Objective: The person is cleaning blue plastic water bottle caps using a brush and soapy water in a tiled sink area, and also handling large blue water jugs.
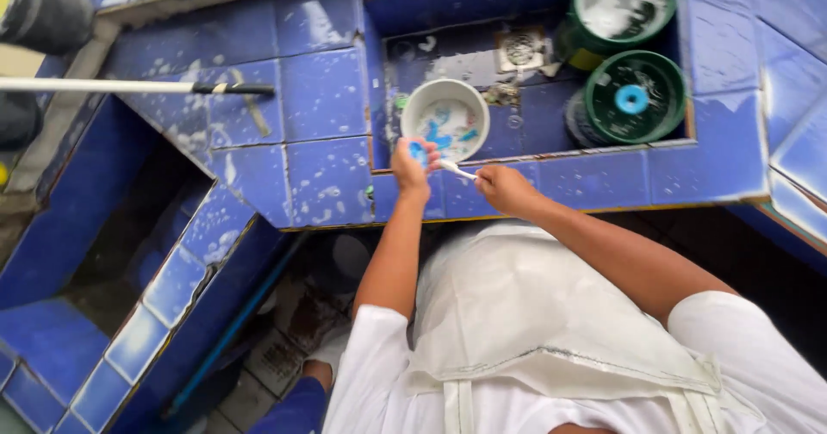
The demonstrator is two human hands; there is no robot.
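My left hand is closed around a small blue object, held over the front rim of the blue tiled sink. My right hand grips a thin white utensil whose tip points at the left hand. Just beyond both hands, a white bowl sits in the sink with soapy water and blue pieces inside.
Two green buckets stand in the sink's right part, near a square drain. A white pole with a black end lies across the wet blue counter at left. A lower blue tiled basin opens at the left.
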